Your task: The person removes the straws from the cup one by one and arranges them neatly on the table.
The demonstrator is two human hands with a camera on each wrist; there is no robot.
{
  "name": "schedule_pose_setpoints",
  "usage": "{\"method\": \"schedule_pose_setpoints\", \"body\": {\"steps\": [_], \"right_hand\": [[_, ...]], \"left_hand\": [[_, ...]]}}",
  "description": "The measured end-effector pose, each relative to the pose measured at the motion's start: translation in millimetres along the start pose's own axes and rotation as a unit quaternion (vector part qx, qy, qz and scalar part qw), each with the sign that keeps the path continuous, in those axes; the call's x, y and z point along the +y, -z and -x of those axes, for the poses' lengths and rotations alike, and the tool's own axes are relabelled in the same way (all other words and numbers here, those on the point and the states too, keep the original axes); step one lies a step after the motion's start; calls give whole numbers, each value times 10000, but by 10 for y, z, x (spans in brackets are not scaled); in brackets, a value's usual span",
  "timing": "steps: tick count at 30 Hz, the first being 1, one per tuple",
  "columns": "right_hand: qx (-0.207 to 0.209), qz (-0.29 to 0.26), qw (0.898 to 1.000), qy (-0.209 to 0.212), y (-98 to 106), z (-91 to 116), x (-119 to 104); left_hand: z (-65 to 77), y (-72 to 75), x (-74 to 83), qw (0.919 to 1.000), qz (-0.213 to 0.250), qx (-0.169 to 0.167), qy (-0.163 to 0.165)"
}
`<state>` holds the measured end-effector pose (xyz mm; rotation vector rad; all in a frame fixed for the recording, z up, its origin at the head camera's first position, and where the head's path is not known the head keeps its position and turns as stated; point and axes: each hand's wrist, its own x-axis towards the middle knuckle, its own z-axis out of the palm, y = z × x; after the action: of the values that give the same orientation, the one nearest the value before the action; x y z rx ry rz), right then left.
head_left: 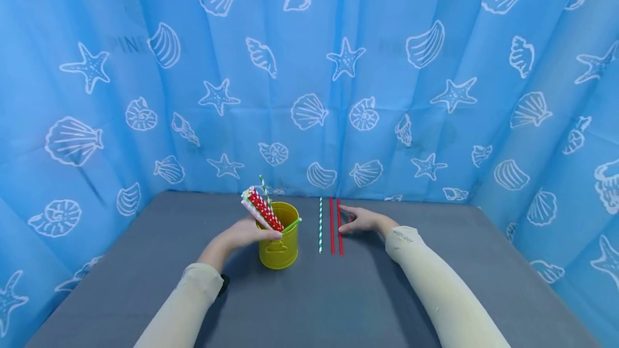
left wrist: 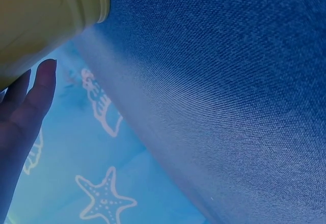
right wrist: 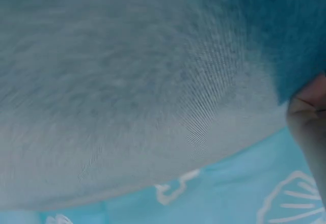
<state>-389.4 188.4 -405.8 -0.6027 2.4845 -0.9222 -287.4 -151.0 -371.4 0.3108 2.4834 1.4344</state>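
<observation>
One yellow bucket (head_left: 285,255), gripped at its left side by the left hand (head_left: 244,234), holds a bundle of straws (head_left: 261,208) too crowded to count; to the bucket's right, one green-and-white striped straw (head_left: 320,227) and two red straws (head_left: 332,230) lie on the tabletop (head_left: 309,299). The right hand (head_left: 364,220), thumb and forefinger parted, has its fingertips at the red straw farther from the bucket. Behind and left of the bucket, the blue curtain (head_left: 290,77) faintly reads "PINE"; print on the right sleeve (head_left: 430,278) is illegible.
</observation>
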Motion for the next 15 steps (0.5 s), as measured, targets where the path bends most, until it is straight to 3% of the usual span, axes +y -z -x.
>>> {"method": "schedule_pose_setpoints", "body": {"steps": [5,15], "right_hand": [[-170,468,9988,-35,-56,79,-78],[89,665,9971,-353,-116,54,-57]], "left_hand": [[-1,29,25,10000,-3,4,52],[3,1,24,9998,58,-33,186]]}}
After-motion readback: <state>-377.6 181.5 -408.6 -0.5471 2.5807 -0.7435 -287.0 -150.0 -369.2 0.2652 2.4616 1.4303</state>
